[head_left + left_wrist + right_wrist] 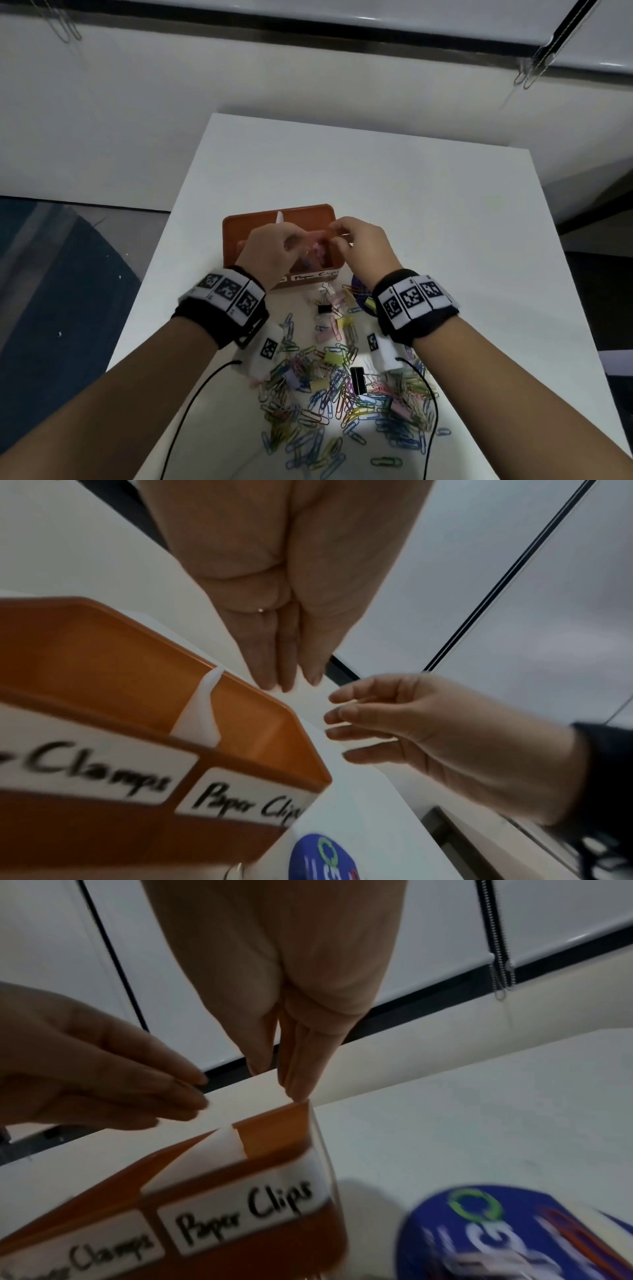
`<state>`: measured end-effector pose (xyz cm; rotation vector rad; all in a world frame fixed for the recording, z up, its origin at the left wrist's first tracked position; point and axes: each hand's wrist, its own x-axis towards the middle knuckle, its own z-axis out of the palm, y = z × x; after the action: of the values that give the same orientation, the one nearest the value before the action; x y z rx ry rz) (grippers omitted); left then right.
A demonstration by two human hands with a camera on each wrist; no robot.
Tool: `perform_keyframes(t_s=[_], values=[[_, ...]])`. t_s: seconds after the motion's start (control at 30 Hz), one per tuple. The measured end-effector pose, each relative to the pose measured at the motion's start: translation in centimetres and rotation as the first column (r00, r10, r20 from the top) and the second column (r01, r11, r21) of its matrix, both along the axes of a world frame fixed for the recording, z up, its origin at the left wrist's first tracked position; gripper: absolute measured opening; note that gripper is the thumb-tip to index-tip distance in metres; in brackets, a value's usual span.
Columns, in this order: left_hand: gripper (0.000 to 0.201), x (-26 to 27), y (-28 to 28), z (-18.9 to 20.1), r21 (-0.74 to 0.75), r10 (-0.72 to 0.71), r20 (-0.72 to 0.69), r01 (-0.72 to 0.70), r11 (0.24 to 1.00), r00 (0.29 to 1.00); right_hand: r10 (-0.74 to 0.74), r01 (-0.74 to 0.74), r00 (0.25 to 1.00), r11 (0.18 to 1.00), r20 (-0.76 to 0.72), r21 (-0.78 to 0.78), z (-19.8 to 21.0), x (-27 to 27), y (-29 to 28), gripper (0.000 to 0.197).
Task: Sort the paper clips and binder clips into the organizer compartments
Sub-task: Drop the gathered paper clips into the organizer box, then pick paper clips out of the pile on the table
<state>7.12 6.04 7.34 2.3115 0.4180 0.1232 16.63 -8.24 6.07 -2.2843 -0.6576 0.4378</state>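
An orange organizer [239, 222] [103, 647] [274, 1123] stands on the white table, split by a white divider [280, 217] [202, 710]. Its front labels read "Clamps" [95, 772] and "Paper Clips" [246, 802] [243, 1210]. Both hands hover over it. My left hand [281, 240] [291, 683] [195, 1093] points straight fingers down, thumb beside them, with nothing visible between. My right hand [337, 231] [337, 710] [274, 1081] is above the paper-clip side. A thin pale sliver shows near its forefinger, too blurred to identify. A pile of coloured paper clips and binder clips [342, 387] lies nearer to me.
A round blue lid [363, 296] [322, 859] [496, 1231] lies right of the organizer's front corner. A black binder clip [358, 380] sits in the pile. Thin black cables run from both wrists across the near table [376, 178]. Floor drops off left of the table.
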Motion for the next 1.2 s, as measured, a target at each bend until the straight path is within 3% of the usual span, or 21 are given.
perform_keyframes(t_s=[0.1, 0.2, 0.4, 0.5, 0.6, 0.9, 1.07, 1.2], values=[[0.018, -3.1, -0.2, -0.4, -0.113, -0.105, -0.057, 0.098, 0.989, 0.993, -0.034, 0.035, 0.999, 0.999, -0.016, 0.031, -0.8, -1.1, -3.1, 0.011], [0.017, -6.3, -1.0, -3.1, -0.129, -0.159, -0.161, 0.139, 0.982, 0.974, -0.019, 0.012, 0.995, 0.997, -0.095, -0.079, -2.8, -2.7, -6.9, 0.002], [0.034, -8.5, -1.7, -9.5, 0.117, -0.087, -0.330, 0.132, 0.984, 0.940, 0.013, -0.099, 0.968, 0.937, -0.251, -0.334, -7.3, -6.4, -10.7, 0.023], [0.045, -7.6, -2.0, -10.4, 0.229, -0.024, -0.429, 0.134, 0.964, 0.903, -0.017, -0.070, 0.978, 0.912, -0.210, -0.403, -8.9, -7.3, -10.4, 0.045], [0.047, -6.6, -2.2, -10.6, 0.319, 0.031, -0.524, 0.162, 0.934, 0.851, -0.031, -0.034, 0.990, 0.895, -0.139, -0.444, -9.8, -7.7, -9.4, 0.053], [0.020, -5.6, -1.7, -11.4, 0.283, 0.068, -0.580, 0.123, 0.951, 0.812, -0.082, 0.003, 0.977, 0.929, -0.198, -0.369, -10.7, -7.0, -8.2, 0.019], [0.015, -5.3, -1.5, -11.4, 0.269, -0.010, -0.584, 0.205, 0.941, 0.812, -0.071, -0.025, 0.965, 0.934, -0.252, -0.357, -11.1, -6.4, -7.4, 0.015], [0.017, -5.2, -1.9, -11.5, 0.335, -0.067, -0.592, 0.321, 0.886, 0.803, -0.095, -0.007, 0.961, 0.931, -0.261, -0.364, -10.9, -6.2, -7.5, 0.011]])
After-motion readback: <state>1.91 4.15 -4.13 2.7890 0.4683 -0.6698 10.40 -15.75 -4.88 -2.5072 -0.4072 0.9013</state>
